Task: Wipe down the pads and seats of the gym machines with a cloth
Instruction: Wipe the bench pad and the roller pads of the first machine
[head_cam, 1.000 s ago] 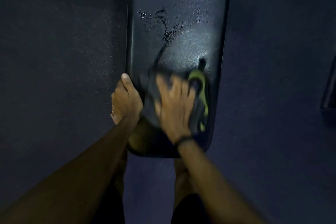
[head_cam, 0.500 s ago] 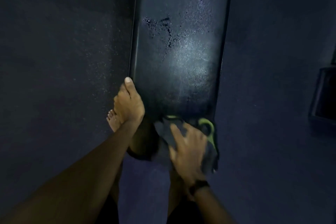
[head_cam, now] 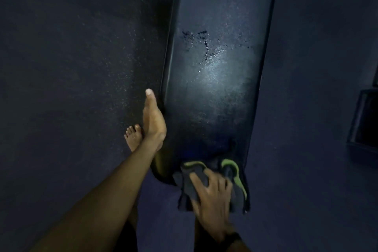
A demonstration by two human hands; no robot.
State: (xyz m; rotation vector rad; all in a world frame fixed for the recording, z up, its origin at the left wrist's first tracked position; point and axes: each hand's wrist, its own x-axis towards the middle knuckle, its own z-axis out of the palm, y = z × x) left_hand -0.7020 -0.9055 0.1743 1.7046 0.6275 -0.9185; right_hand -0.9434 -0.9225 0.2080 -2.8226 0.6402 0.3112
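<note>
A long black bench pad (head_cam: 216, 92) runs away from me in dim light, with wet droplets and a glossy patch near its middle. My right hand (head_cam: 212, 196) presses a dark cloth with green edging (head_cam: 235, 176) onto the pad's near end, fingers spread over it. The cloth hangs partly over the pad's front edge. My left hand (head_cam: 152, 120) grips the pad's left edge, thumb pointing up along it, its fingers hidden under the edge.
Dark speckled rubber floor (head_cam: 81, 88) surrounds the bench on both sides. My bare left foot (head_cam: 133, 135) stands just left of the pad. A dark box-like object (head_cam: 364, 120) sits at the right edge of view.
My right hand has dragged the cloth from the pad's middle down to its near end, where it now overhangs the edge. The left hand has stayed on the left edge.
</note>
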